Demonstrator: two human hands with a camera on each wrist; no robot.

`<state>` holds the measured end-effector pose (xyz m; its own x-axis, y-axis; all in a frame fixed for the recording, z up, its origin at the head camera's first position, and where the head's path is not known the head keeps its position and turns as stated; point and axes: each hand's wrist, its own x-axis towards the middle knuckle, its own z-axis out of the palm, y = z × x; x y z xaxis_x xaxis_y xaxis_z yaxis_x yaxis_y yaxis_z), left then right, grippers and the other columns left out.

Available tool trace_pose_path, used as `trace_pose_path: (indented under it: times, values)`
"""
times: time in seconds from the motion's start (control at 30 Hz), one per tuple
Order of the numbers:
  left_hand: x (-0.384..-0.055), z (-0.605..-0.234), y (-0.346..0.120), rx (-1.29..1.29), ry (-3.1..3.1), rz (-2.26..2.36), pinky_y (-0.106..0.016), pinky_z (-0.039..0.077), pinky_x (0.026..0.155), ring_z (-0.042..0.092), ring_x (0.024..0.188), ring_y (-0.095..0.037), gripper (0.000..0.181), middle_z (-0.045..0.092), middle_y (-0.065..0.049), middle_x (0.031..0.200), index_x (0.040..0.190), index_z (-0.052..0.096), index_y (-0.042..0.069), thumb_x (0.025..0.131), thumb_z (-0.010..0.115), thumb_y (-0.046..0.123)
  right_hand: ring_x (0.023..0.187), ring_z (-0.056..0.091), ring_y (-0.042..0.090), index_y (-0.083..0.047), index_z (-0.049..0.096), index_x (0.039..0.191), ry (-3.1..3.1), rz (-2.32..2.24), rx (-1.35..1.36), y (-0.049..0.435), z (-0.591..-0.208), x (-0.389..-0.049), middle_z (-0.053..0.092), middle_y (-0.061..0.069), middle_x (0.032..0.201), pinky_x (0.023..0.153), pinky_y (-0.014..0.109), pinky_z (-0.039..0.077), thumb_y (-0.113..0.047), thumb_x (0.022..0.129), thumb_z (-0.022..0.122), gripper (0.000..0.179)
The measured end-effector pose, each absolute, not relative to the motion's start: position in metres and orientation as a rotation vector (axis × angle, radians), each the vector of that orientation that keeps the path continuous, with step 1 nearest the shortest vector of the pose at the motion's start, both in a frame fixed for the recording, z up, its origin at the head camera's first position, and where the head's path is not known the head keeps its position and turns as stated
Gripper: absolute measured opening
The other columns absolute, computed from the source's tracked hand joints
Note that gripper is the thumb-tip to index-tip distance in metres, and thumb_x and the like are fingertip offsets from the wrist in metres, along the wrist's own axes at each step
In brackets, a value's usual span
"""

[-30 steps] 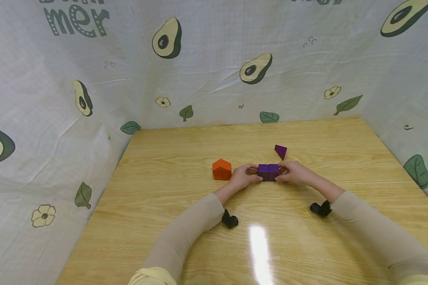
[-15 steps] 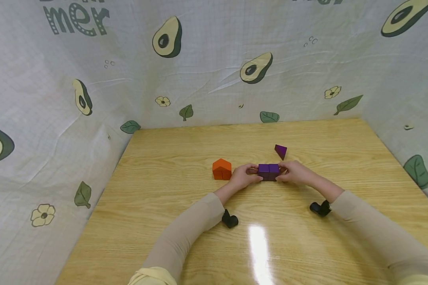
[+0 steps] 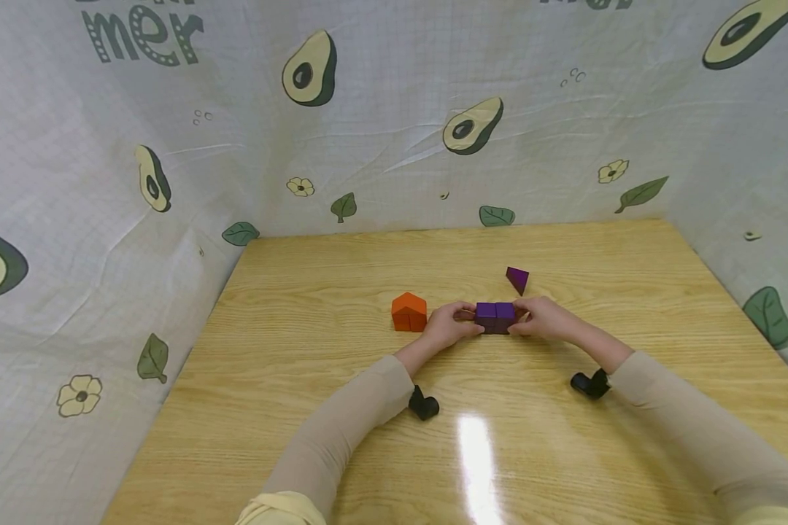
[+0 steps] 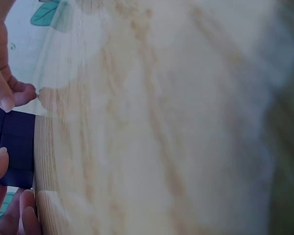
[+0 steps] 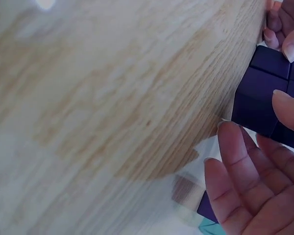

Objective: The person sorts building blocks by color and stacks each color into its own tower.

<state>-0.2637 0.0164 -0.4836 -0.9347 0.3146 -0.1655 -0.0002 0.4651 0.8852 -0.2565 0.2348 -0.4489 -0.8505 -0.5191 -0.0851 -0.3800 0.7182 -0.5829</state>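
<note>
Dark purple blocks stand pressed together side by side on the wooden table, with seams between them showing in both wrist views. My left hand grips their left side, thumb at the front and fingers at the side. From the right, my right hand holds the opposite side the same way; its thumb lies on the purple face in the right wrist view. Just behind the right hand lies a purple triangular block. Orange blocks, topped by a triangular one in a house shape, stand left of the left hand.
The wooden table meets a cloth printed with avocados and leaves at its back and sides. Black wrist camera mounts hang under both sleeves. A bright light reflection shows on the tabletop toward the front.
</note>
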Motion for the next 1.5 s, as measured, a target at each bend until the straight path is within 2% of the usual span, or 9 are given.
trace_pose_path:
  times: [0.23, 0.43, 0.53, 0.8, 0.9, 1.0, 1.13, 1.37, 1.5]
  values:
    - [-0.264, -0.485, 0.016, 0.274, 2.422, 1.448, -0.028, 0.041, 0.092, 0.059, 0.1, -0.011, 0.038, 0.068, 0.003, 0.101, 0.109, 0.063, 0.016, 0.074, 0.077, 0.024, 0.088, 0.06, 0.03, 0.013, 0.055, 0.113, 2.695, -0.709, -0.648, 0.242, -0.44, -0.265, 0.064, 0.021, 0.099, 0.073, 0.037, 0.049, -0.007, 0.084, 0.06, 0.036]
    - [-0.266, -0.487, 0.015, 0.263, 2.42, 1.452, -0.028, 0.041, 0.092, 0.059, 0.1, -0.01, 0.038, 0.068, 0.003, 0.101, 0.109, 0.063, 0.017, 0.074, 0.077, 0.024, 0.073, 0.061, 0.027, 0.018, 0.049, 0.116, 2.782, -0.809, -0.382, 0.251, -0.431, -0.285, 0.06, 0.026, 0.095, 0.063, 0.034, 0.049, -0.009, 0.09, 0.054, 0.038]
    - [-0.267, -0.487, 0.015, 0.266, 2.418, 1.453, -0.028, 0.041, 0.092, 0.059, 0.1, -0.011, 0.038, 0.068, 0.003, 0.101, 0.109, 0.063, 0.017, 0.074, 0.077, 0.024, 0.074, 0.061, 0.029, 0.018, 0.043, 0.122, 2.799, -0.85, -0.279, 0.254, -0.433, -0.296, 0.058, 0.03, 0.1, 0.063, 0.034, 0.048, -0.015, 0.092, 0.051, 0.046]
    - [-0.266, -0.486, 0.017, 0.269, 2.426, 1.45, -0.028, 0.042, 0.091, 0.059, 0.1, -0.011, 0.037, 0.068, 0.003, 0.101, 0.109, 0.064, 0.017, 0.074, 0.077, 0.025, 0.107, 0.049, 0.042, 0.016, 0.035, 0.131, 2.772, -0.872, -0.165, 0.256, -0.448, -0.323, 0.044, 0.036, 0.124, 0.089, 0.05, 0.041, -0.03, 0.096, 0.045, 0.059]
    - [-0.265, -0.486, 0.017, 0.27, 2.433, 1.441, -0.028, 0.042, 0.091, 0.059, 0.1, -0.011, 0.037, 0.068, 0.003, 0.102, 0.109, 0.064, 0.017, 0.075, 0.076, 0.025, 0.096, 0.055, 0.037, 0.015, 0.042, 0.127, 2.759, -0.912, -0.161, 0.255, -0.451, -0.328, 0.052, 0.033, 0.116, 0.084, 0.046, 0.044, -0.031, 0.095, 0.048, 0.056]
    - [-0.265, -0.486, 0.018, 0.27, 2.44, 1.432, -0.028, 0.041, 0.091, 0.058, 0.101, -0.011, 0.037, 0.068, 0.003, 0.102, 0.109, 0.063, 0.018, 0.075, 0.076, 0.025, 0.078, 0.058, 0.028, 0.013, 0.052, 0.118, 2.74, -0.965, -0.163, 0.254, -0.452, -0.329, 0.062, 0.025, 0.097, 0.071, 0.037, 0.047, -0.029, 0.093, 0.052, 0.049]
    - [-0.264, -0.486, 0.017, 0.269, 2.44, 1.43, -0.028, 0.041, 0.091, 0.058, 0.101, -0.011, 0.036, 0.068, 0.003, 0.101, 0.109, 0.063, 0.018, 0.075, 0.076, 0.025, 0.068, 0.056, 0.021, 0.01, 0.06, 0.107, 2.722, -1.017, -0.14, 0.252, -0.452, -0.327, 0.063, 0.015, 0.079, 0.06, 0.03, 0.045, -0.029, 0.092, 0.055, 0.042]
    - [-0.264, -0.486, 0.017, 0.261, 2.44, 1.43, -0.028, 0.041, 0.09, 0.058, 0.1, -0.01, 0.036, 0.068, 0.004, 0.1, 0.108, 0.064, 0.018, 0.075, 0.076, 0.026, 0.064, 0.053, 0.017, 0.007, 0.06, 0.108, 2.687, -0.996, -0.021, 0.247, -0.45, -0.325, 0.06, 0.008, 0.076, 0.056, 0.027, 0.043, -0.036, 0.089, 0.058, 0.046]
    - [-0.264, -0.486, 0.018, 0.268, 2.442, 1.428, -0.028, 0.041, 0.091, 0.058, 0.101, -0.011, 0.037, 0.068, 0.004, 0.101, 0.109, 0.064, 0.018, 0.075, 0.076, 0.026, 0.066, 0.055, 0.017, 0.009, 0.057, 0.11, 2.672, -1.009, -0.047, 0.244, -0.452, -0.324, 0.06, 0.012, 0.082, 0.056, 0.027, 0.043, -0.032, 0.088, 0.059, 0.046]
